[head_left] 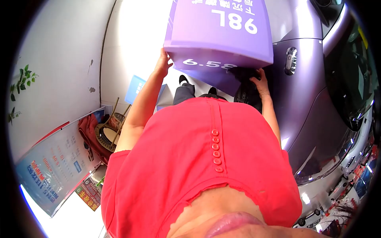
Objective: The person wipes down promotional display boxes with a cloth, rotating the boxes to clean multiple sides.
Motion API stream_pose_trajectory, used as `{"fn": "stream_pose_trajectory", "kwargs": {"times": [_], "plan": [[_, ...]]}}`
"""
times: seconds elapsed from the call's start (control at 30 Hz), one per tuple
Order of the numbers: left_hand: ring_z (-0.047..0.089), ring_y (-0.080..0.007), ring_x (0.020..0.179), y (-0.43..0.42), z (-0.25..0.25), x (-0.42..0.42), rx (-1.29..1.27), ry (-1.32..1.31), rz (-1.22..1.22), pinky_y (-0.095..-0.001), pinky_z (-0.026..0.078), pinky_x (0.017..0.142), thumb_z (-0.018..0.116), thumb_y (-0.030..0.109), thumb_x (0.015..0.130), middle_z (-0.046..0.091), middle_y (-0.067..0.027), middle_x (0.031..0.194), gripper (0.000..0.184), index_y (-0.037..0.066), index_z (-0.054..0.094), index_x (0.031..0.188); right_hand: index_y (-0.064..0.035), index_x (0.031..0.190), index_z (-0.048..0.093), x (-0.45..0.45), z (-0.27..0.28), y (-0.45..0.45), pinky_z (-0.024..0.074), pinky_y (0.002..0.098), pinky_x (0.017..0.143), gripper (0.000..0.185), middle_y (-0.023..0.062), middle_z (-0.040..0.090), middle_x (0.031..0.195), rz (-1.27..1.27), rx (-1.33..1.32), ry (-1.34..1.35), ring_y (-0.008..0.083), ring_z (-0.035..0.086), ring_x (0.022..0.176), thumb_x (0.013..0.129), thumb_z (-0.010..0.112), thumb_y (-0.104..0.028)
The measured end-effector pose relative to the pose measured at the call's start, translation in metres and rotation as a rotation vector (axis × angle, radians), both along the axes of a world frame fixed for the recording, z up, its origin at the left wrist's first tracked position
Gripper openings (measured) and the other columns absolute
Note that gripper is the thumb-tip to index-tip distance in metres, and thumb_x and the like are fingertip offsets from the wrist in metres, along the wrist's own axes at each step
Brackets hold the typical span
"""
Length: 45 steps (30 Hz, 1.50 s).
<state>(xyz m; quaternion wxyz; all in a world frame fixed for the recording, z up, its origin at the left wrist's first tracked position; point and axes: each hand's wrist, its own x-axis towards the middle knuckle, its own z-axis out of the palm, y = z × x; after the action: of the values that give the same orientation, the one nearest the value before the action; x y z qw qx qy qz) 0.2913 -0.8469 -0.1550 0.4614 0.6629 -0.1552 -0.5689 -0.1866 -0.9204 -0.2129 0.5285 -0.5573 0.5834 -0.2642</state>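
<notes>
A large purple box-shaped display (222, 31), printed with upside-down "98L" and a number on its near face, fills the top centre. My left hand (162, 64) is at its near left corner, thumb and fingers against the edge. Below its near right corner is my right hand (261, 83), fingers bent beside a black object (248, 93) that I cannot make out. Whether this hand touches the box or the black object is unclear. Another purple panel (216, 79) shows beneath the box.
A purple car (305, 91) stands close on the right. To the left are a white wall (59, 51), a blue box (135, 89), a stool-like item (109, 135) and a printed poster (55, 166). My black shoes (183, 79) show below the box.
</notes>
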Motion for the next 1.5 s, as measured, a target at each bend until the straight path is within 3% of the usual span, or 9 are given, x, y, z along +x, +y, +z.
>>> {"fn": "stream_pose_trajectory", "kwargs": {"times": [0.27,0.57,0.83,1.03,1.13,1.17,1.23,1.37,1.5], "plan": [[0.031,-0.0275,0.146,0.039,-0.006,-0.02,0.071,0.148,0.147,-0.0585,0.02,0.116,0.041,0.059,0.097,0.04,-0.007,0.152,0.065,0.018,0.038,0.147,0.0003,0.132,0.059,-0.002,0.015,0.042,0.0463,0.0323,0.098,0.064,0.0168,0.067,0.121,0.033,0.106,0.142,0.0236,0.062,0.113,0.074,0.076,-0.019],[0.035,-0.0222,0.143,0.042,0.034,-0.044,-0.017,0.095,0.093,-0.0462,0.019,0.119,0.033,0.058,0.101,0.043,-0.0082,0.154,0.071,0.009,0.038,0.153,-0.0007,0.135,0.058,0.01,0.236,0.023,0.0423,0.0277,0.102,0.057,0.0093,0.064,0.123,0.007,0.037,-0.352,0.0156,0.059,0.112,0.079,0.058,-0.014],[0.039,-0.0227,0.14,0.034,0.029,-0.062,-0.104,-0.132,0.154,-0.0317,0.026,0.117,0.037,0.049,0.106,0.041,-0.0152,0.154,0.068,-0.003,0.036,0.151,-0.0152,0.131,0.059,0.078,0.14,0.006,0.048,0.044,0.098,0.058,0.0146,0.061,0.121,-0.096,-0.663,0.669,0.0335,0.059,0.113,0.076,0.074,-0.025],[0.048,-0.0228,0.133,0.037,0.021,-0.06,-0.056,-0.118,0.201,-0.0321,0.033,0.113,0.039,0.048,0.105,0.049,-0.015,0.146,0.064,0.0,0.043,0.147,-0.0181,0.13,0.057,0.227,0.147,0.047,0.0521,0.0441,0.088,0.061,0.0086,0.057,0.121,0.398,-0.729,0.396,0.0336,0.056,0.104,0.072,0.074,-0.022],[0.064,-0.0219,0.104,0.051,0.002,-0.04,-0.108,0.026,0.18,-0.0356,0.053,0.091,0.047,0.047,0.102,0.064,-0.0095,0.116,0.048,0.007,0.058,0.127,-0.018,0.134,0.056,0.293,0.137,0.068,0.0521,0.0429,0.091,0.064,0.009,0.057,0.122,0.55,-0.747,0.215,0.0327,0.055,0.107,0.072,0.073,-0.025],[0.064,-0.0214,0.105,0.05,-0.001,-0.032,-0.19,0.372,0.356,-0.0367,0.054,0.09,0.05,0.042,0.101,0.064,-0.009,0.116,0.044,0.008,0.058,0.128,-0.0177,0.133,0.056,0.306,0.137,0.071,0.0526,0.0432,0.09,0.065,0.009,0.057,0.121,0.562,-0.773,0.182,0.0327,0.056,0.104,0.071,0.074,-0.026],[0.065,-0.0228,0.104,0.053,0.003,-0.027,-0.167,0.314,0.33,-0.036,0.054,0.09,0.05,0.037,0.101,0.064,-0.0102,0.117,0.042,0.009,0.056,0.13,-0.0166,0.134,0.057,0.309,0.136,0.067,0.0526,0.0421,0.091,0.065,0.0089,0.058,0.12,0.579,-0.758,0.174,0.032,0.056,0.105,0.071,0.074,-0.027],[0.065,-0.0176,0.096,0.047,-0.025,-0.039,-0.314,-0.701,-0.101,-0.034,0.053,0.084,0.044,0.04,0.105,0.069,-0.0092,0.106,0.045,0.003,0.064,0.119,-0.0175,0.132,0.06,0.274,0.146,0.052,0.0492,0.0414,0.098,0.057,0.0073,0.06,0.122,0.573,-0.733,0.116,0.0324,0.056,0.109,0.075,0.069,-0.021],[0.063,-0.0181,0.1,0.029,-0.034,-0.056,-0.375,-0.548,0.267,-0.0319,0.05,0.091,0.031,0.039,0.11,0.068,-0.0132,0.111,0.054,-0.004,0.061,0.126,-0.0174,0.127,0.062,0.219,0.155,0.03,0.0488,0.0422,0.097,0.053,0.0059,0.062,0.121,0.508,-0.688,0.232,0.0331,0.057,0.108,0.074,0.07,-0.019]]}}
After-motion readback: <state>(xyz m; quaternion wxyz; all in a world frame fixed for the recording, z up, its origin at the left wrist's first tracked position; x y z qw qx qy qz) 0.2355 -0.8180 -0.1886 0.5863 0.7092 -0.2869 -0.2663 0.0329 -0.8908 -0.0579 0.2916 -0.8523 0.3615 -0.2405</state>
